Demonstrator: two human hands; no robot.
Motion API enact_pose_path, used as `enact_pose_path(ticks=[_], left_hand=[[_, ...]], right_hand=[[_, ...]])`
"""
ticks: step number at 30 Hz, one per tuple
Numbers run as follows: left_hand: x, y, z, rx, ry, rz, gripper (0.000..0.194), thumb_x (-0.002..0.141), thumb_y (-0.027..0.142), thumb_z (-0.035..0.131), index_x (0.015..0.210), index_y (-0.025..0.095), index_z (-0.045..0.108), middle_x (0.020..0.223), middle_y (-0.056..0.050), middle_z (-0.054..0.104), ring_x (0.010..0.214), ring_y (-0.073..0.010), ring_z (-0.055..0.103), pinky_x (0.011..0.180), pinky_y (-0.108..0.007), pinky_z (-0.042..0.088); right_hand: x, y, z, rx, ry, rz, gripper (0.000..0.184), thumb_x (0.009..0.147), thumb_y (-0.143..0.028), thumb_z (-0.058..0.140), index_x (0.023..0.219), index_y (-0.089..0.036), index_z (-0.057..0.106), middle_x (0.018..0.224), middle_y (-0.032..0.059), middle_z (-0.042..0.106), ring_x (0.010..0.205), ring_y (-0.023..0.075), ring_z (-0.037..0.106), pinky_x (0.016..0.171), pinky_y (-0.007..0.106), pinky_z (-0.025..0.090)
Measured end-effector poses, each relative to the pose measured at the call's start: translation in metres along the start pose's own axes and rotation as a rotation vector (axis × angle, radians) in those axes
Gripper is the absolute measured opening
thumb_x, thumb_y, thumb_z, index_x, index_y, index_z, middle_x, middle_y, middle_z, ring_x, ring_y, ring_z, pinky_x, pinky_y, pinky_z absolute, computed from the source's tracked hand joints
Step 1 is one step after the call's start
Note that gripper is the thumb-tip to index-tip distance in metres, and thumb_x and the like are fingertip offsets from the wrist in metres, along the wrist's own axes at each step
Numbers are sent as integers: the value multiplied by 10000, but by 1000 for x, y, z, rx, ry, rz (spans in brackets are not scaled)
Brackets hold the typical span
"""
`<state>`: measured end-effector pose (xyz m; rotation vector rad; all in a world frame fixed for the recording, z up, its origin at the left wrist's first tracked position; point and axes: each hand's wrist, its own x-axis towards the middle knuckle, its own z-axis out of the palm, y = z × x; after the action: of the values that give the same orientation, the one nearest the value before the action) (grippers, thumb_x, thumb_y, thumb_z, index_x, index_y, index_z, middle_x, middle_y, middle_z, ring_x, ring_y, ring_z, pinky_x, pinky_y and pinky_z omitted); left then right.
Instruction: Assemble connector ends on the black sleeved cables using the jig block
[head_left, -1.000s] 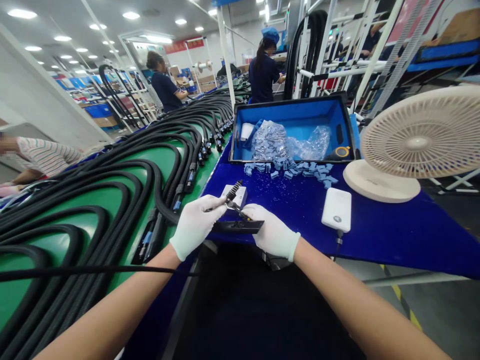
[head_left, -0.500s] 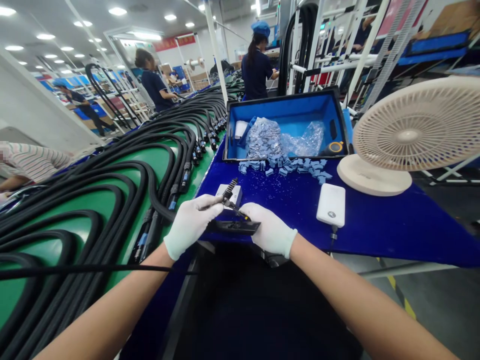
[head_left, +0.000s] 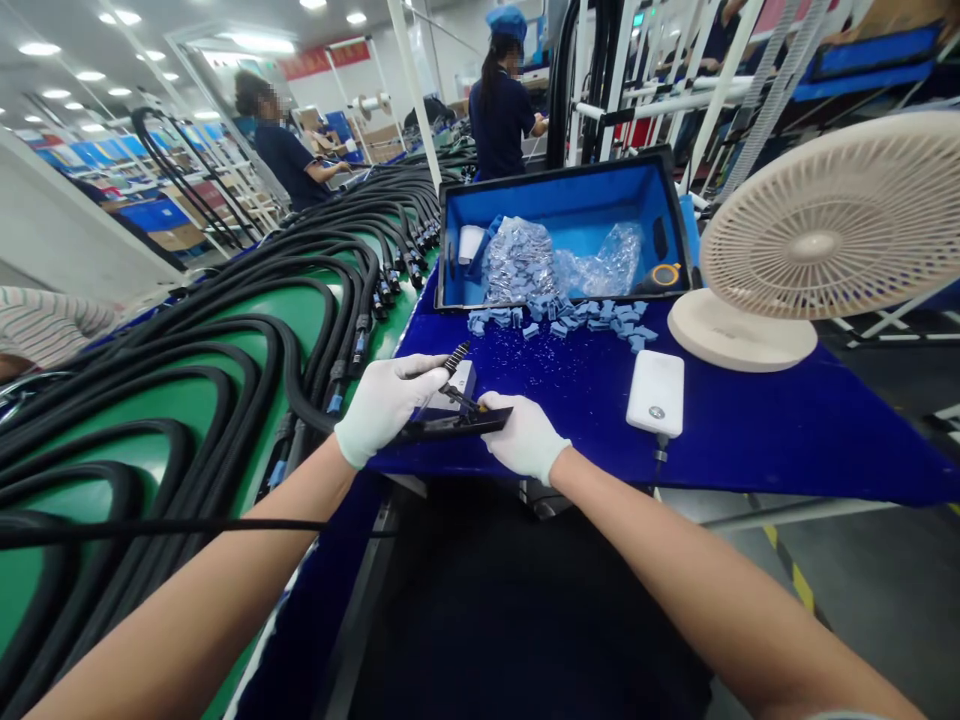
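Note:
My left hand [head_left: 390, 408], in a white glove, is closed around a black cable end with a ribbed sleeve [head_left: 457, 358] that sticks up past the thumb. My right hand [head_left: 523, 437], also gloved, is closed with bent fingers at a thin dark piece with a yellowish part [head_left: 474, 405]; its kind is unclear. A long black flat piece [head_left: 461, 426] spans the space between both hands, its right end against the right fingers. Just behind the hands a small grey-white block [head_left: 459, 385] sits on the blue table top [head_left: 555, 400].
Black hoses [head_left: 225, 350] with connectors cover the green surface at left. Loose blue clips [head_left: 592, 318] lie before a blue bin [head_left: 562, 185] holding bagged clips. A white power bank [head_left: 655, 393] and a fan [head_left: 814, 245] stand at right. Co-workers [head_left: 501, 115] are behind.
The view has shifted slightly, so the background sits higher. The black flat piece is tilted more, its right end raised, and my right hand has turned a little. Both hands keep their hold.

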<state>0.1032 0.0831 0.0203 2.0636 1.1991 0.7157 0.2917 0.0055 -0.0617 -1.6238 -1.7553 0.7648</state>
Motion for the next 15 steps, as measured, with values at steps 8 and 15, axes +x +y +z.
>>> enact_pose_path(ticks=[8,15], left_hand=[[2,5,10,64,78,3,370,865,428,669,1124,190,783,1146,-49,774,1083,-286,700,982,-359,517],[-15,15,0,-1,5,75,379,908,374,633,1237,213,731,1229,-37,742,1162,-269,667,1044,-356,484]], right_hand=[[-4,6,-21,-254,-71,-124,199,846,-133,526,996,-188,645,921,82,721,859,227,672,812,318,459],[-23,0,-36,240,35,-48,686,737,-408,803,1334,-178,555,1190,145,680,1027,297,681,909,472,541]])
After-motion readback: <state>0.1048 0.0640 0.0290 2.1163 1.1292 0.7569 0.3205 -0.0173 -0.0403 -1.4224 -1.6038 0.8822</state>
